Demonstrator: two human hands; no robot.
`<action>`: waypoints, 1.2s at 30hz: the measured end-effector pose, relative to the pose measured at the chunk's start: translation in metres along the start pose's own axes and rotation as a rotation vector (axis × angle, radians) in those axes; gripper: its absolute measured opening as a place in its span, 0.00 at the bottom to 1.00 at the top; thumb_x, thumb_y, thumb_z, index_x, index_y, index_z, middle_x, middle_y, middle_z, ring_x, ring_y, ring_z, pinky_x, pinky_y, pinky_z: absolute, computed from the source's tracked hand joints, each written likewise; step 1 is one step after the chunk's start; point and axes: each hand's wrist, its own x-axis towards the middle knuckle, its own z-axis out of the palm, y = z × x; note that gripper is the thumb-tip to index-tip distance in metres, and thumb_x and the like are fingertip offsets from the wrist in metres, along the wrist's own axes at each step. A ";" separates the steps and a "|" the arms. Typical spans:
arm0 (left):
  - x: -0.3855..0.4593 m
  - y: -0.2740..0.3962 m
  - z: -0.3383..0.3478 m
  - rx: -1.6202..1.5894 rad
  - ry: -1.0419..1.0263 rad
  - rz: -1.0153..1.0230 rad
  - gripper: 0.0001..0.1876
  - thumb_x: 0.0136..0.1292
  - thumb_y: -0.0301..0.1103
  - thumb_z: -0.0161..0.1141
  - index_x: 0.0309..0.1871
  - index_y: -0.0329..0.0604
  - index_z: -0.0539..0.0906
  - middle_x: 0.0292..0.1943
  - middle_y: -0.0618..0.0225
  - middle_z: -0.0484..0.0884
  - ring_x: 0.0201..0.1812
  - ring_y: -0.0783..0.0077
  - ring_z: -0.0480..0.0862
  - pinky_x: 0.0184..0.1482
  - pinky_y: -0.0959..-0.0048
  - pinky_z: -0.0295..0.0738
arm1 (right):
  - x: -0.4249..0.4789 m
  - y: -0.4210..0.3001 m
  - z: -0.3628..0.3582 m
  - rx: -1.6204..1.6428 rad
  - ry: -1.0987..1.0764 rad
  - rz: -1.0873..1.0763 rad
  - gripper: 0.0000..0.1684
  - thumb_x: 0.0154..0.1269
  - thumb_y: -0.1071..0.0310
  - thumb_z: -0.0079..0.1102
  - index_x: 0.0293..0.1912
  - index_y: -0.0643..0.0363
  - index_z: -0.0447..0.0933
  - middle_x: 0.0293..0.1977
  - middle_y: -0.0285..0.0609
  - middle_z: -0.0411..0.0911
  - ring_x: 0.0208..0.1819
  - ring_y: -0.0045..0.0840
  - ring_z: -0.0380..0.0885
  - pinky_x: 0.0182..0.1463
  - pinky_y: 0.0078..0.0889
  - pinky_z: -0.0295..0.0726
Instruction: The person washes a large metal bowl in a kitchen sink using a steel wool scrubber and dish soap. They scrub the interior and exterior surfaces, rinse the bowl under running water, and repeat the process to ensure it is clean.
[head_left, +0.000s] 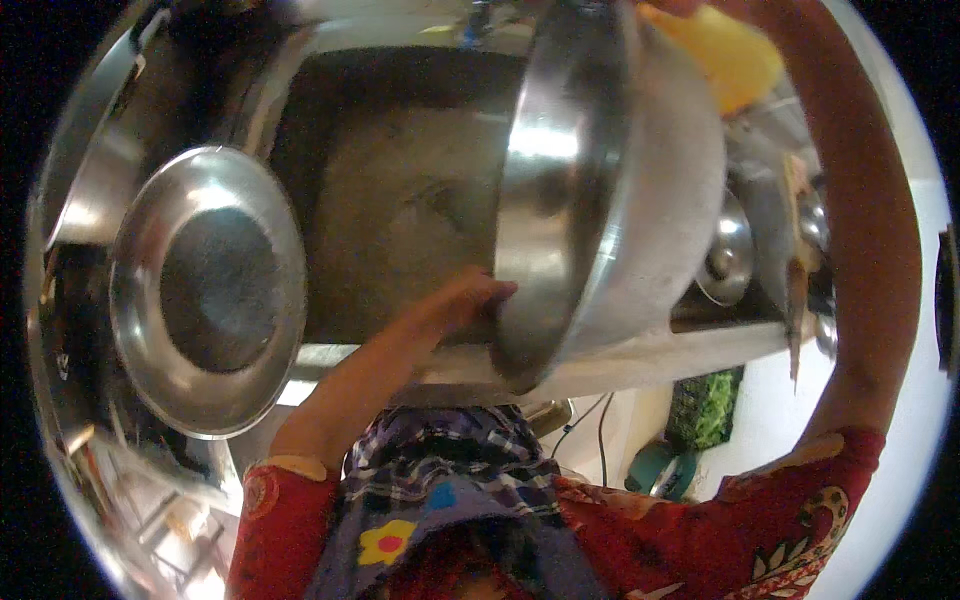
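Observation:
A large stainless steel bowl (637, 195) is tipped on its side over a sink (465, 371), its open mouth facing left. My left hand (484, 291) holds the bowl's near rim, with the thumb against the inner wall and the other fingers mostly hidden. My right arm reaches up and around the bowl's far right side. Only a little of my right hand (679, 6) shows at the top edge, by the bowl's upper part, so its grip is cut off. Near it is a yellow item (731, 56), too blurred to name.
A wide metal basin (139, 315) stands left of the sink. To the right are a smaller metal bowl or lid (729, 259) and a long thin wooden item (796, 300). Below the sink's front edge sit leafy greens (718, 409) in a dark crate, a green container (660, 469) and cables (603, 442).

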 end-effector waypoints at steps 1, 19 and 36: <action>0.014 -0.007 0.009 0.023 0.089 -0.125 0.18 0.53 0.35 0.61 0.45 0.35 0.74 0.36 0.62 0.78 0.35 0.64 0.77 0.39 0.60 0.73 | 0.004 -0.003 -0.003 0.005 -0.015 -0.002 0.14 0.57 0.58 0.50 0.24 0.58 0.71 0.13 0.30 0.64 0.11 0.12 0.59 0.12 0.17 0.56; -0.081 0.045 0.019 -0.507 0.206 0.078 0.11 0.50 0.27 0.60 0.39 0.40 0.77 0.40 0.61 0.78 0.44 0.61 0.77 0.51 0.60 0.72 | -0.123 0.115 -0.035 -0.007 0.195 0.328 0.26 0.53 0.54 0.55 0.47 0.62 0.71 0.38 0.39 0.74 0.36 0.20 0.73 0.39 0.22 0.73; -0.109 0.014 0.015 -0.504 0.429 0.373 0.12 0.43 0.17 0.59 0.34 0.37 0.76 0.34 0.64 0.78 0.38 0.67 0.77 0.42 0.67 0.73 | -0.114 0.163 -0.011 -0.048 0.260 0.207 0.26 0.51 0.64 0.57 0.50 0.66 0.71 0.38 0.37 0.75 0.40 0.18 0.72 0.48 0.21 0.70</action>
